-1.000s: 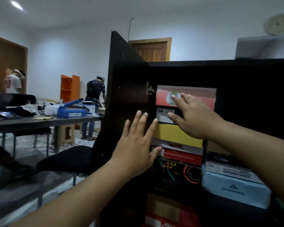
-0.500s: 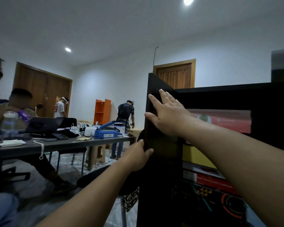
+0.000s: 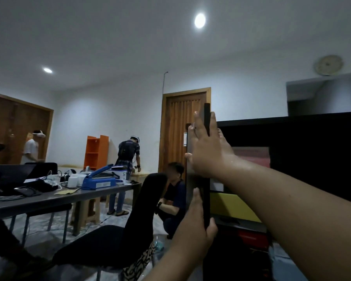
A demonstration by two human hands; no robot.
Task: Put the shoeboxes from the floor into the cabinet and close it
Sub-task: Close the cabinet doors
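Observation:
The black cabinet (image 3: 312,159) fills the right side. Its door (image 3: 207,197) shows edge-on as a thin dark strip. My right hand (image 3: 208,153) holds the door's edge near the top, with fingers on both sides of it. My left hand (image 3: 199,224) grips the same edge lower down, thumb on the right side and fingers on the left. Inside the cabinet, stacked shoeboxes show behind my right arm: a red-pink box (image 3: 251,157), a yellow box (image 3: 231,205), a red box (image 3: 251,238) and a pale blue box (image 3: 282,264).
A black chair (image 3: 109,246) stands just left of the door. A person (image 3: 172,199) crouches behind the chair. A long grey table (image 3: 59,199) carries a blue sealer (image 3: 99,181) and cables. Two people and an orange shelf (image 3: 95,151) are at the far wall.
My right hand left the boxes and took the door's upper edge. My left hand went from flat on the door to gripping its edge. The door now shows edge-on.

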